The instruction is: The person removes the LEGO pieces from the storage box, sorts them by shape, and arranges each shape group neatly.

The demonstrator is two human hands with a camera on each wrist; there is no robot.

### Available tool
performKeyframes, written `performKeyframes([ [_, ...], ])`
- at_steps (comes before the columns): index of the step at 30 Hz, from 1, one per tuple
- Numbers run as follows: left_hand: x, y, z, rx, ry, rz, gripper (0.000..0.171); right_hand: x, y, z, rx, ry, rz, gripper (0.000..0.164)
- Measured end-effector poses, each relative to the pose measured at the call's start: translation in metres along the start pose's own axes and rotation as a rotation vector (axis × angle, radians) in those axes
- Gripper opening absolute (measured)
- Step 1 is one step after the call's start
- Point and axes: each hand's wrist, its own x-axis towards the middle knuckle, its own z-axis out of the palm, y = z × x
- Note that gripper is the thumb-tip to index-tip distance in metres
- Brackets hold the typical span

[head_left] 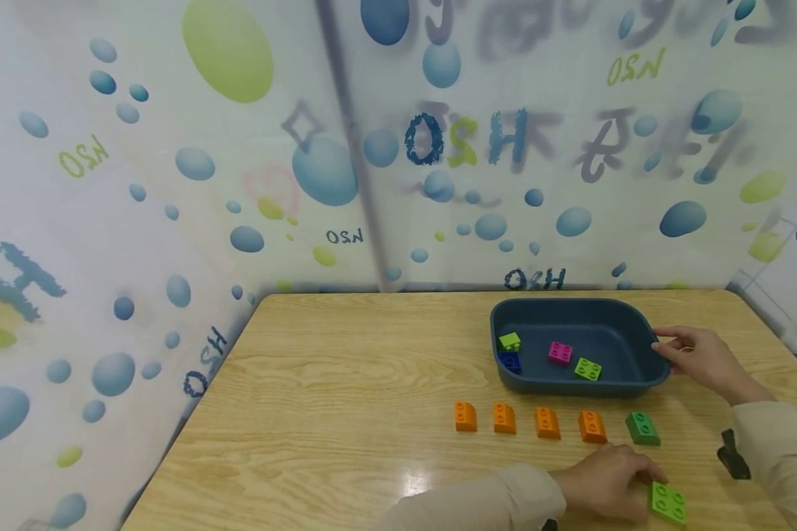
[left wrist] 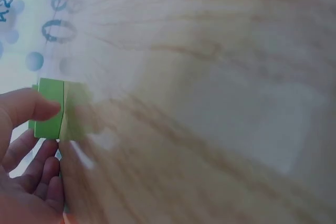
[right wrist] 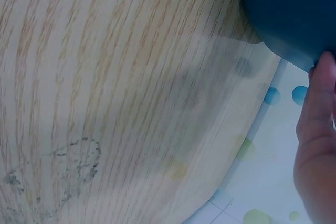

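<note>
My left hand (head_left: 607, 483) is low on the table, its fingers on a light green building block (head_left: 668, 503) with studs facing up. The left wrist view shows the block (left wrist: 50, 107) between the thumb and the fingers, right at the tabletop. My right hand (head_left: 704, 361) grips the right end of a dark blue tray (head_left: 637, 383), thumb and fingers at its rim. Seen from the right wrist, the fingers (right wrist: 323, 93) press against the tray's outer wall (right wrist: 294, 19). Inside the tray lie a magenta block (head_left: 560, 353), a dark blue block (head_left: 509, 361) and two lime green blocks (head_left: 587, 369).
In front of the tray runs a spaced row of several orange blocks (head_left: 504, 418), with a darker green block (head_left: 642, 428) at its right end. A small black object (head_left: 733, 455) shows by the right sleeve. The wooden table (head_left: 319, 398) meets a patterned wall covering at the back.
</note>
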Motion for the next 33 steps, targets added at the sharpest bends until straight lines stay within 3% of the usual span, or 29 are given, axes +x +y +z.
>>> performKeyframes([
  [4,0.001,-0.002,-0.001,-0.013,0.020,0.025,0.037,0.000,-0.001,0.000,0.006,0.000,0.003,0.047],
  [11,0.003,0.003,0.006,-0.033,0.094,-0.061,0.035,0.000,0.001,0.000,0.007,0.002,0.009,0.046],
  [16,0.001,0.006,0.007,0.003,0.133,-0.070,0.039,0.000,0.001,0.001,0.002,0.006,0.015,0.046],
  [21,0.001,0.007,0.009,-0.046,0.188,-0.118,0.036,0.001,0.001,0.001,0.006,0.000,0.025,0.048],
  [26,0.003,0.009,0.010,-0.075,0.203,-0.165,0.035,0.001,0.001,0.001,0.000,-0.005,0.027,0.049],
  [33,0.002,0.007,0.010,-0.115,0.212,-0.174,0.034,0.001,0.001,0.001,0.011,0.002,0.021,0.048],
])
